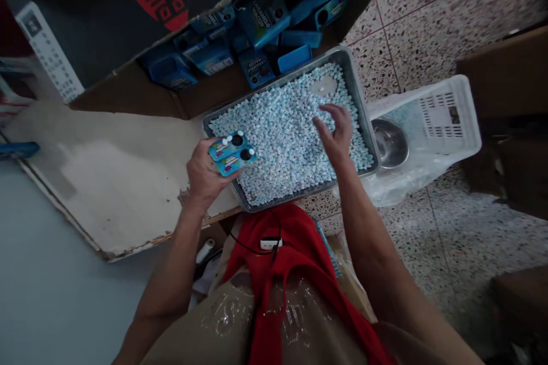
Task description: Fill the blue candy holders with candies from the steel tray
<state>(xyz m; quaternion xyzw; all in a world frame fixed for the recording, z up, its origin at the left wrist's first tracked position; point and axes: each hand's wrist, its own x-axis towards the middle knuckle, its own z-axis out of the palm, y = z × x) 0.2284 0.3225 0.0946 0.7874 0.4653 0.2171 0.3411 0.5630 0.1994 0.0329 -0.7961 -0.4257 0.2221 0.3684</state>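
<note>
Tray: rectangular grey metal tray (363, 114) sat at the right end of the flat pale wooden board (115, 177) and held small blue-and-white pellets (282, 137).
Behind: brown cardboard carton (128, 94) held blue rectangular packets (261, 17).
Right: round steel bowl (389, 142), then white plastic basket (445, 120).
Left hand (204, 174): at the tray's left rim, around two small blue cardboard packs (232, 153).
Right hand (336, 134): on the pellets.

Dull metal tray (367, 125) holds matt pale candies (286, 137). Beside it: a shiny steel bowl (389, 142), white plastic basket (445, 117), cardboard box (128, 91), speckled stone floor (428, 11).
</note>
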